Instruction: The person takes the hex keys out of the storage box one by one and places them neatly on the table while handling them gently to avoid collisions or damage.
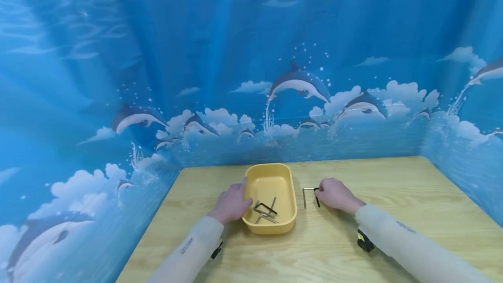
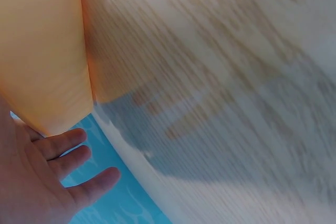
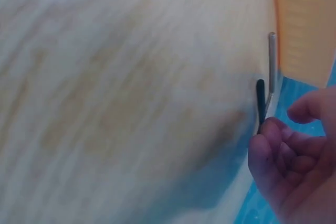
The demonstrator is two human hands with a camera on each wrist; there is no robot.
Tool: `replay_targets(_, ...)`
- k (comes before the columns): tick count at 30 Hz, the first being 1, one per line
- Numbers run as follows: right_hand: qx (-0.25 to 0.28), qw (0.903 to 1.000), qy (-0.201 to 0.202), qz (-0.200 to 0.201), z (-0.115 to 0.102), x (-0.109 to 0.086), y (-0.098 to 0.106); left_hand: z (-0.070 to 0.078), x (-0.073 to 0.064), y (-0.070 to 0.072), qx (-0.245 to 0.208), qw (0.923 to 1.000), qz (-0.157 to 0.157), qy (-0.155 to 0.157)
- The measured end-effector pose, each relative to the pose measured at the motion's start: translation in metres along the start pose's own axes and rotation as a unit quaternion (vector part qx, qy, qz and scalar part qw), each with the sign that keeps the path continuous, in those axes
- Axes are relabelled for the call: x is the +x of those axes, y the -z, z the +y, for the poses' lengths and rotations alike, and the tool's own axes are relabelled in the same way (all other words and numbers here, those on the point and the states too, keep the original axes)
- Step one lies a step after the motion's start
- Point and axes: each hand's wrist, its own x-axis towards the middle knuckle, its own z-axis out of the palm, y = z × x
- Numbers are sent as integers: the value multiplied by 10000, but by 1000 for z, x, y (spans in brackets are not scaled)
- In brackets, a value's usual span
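Note:
My left hand [image 1: 232, 203] rests at the left side of a yellow plastic tub [image 1: 288, 226], its thumb over the rim. In the left wrist view several fingers [image 2: 71, 142] lie fairly straight beside the tub's wall. Inside the tub lie several hex keys [image 1: 268, 216], silver and black, crossing each other. To the right of the tub my right hand [image 1: 335, 193] is over the table, fingertips right at a black hex key [image 3: 261, 98]. A silver hex key [image 3: 272, 61] lies close beside it. The right wrist view shows curled fingers and the thumb standing apart; I cannot tell whether they pinch the black key.
A light wood-grain table [image 1: 322, 257] carries everything. Behind it and along both sides hangs a blue sheet [image 1: 220, 73] printed with dolphins and clouds. Both forearms wear light sleeves [image 1: 416, 239], with a dark strap-like device [image 1: 364, 241] under the right one.

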Motion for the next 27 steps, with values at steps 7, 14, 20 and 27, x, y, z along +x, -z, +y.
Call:
replay_targets(7, -39, 9997, 157, 171, -5, -6, 8, 3, 1, -13, -6, 9997, -201, -137)
replay_targets(14, -7, 9910, 1318, 212, -39, 14, 18, -5, 4, -3, 174, 9998, 55, -36)
replay_targets(20, -274, 9652, 2577, -344, -69, 24, 27, -3, 5, 3, 86, 9999, -52, -28)
replay_targets(27, -654, 9492, 2903, -1022, -107, 42, 29, -1, 6, 4, 190, 9997, -118, 24)
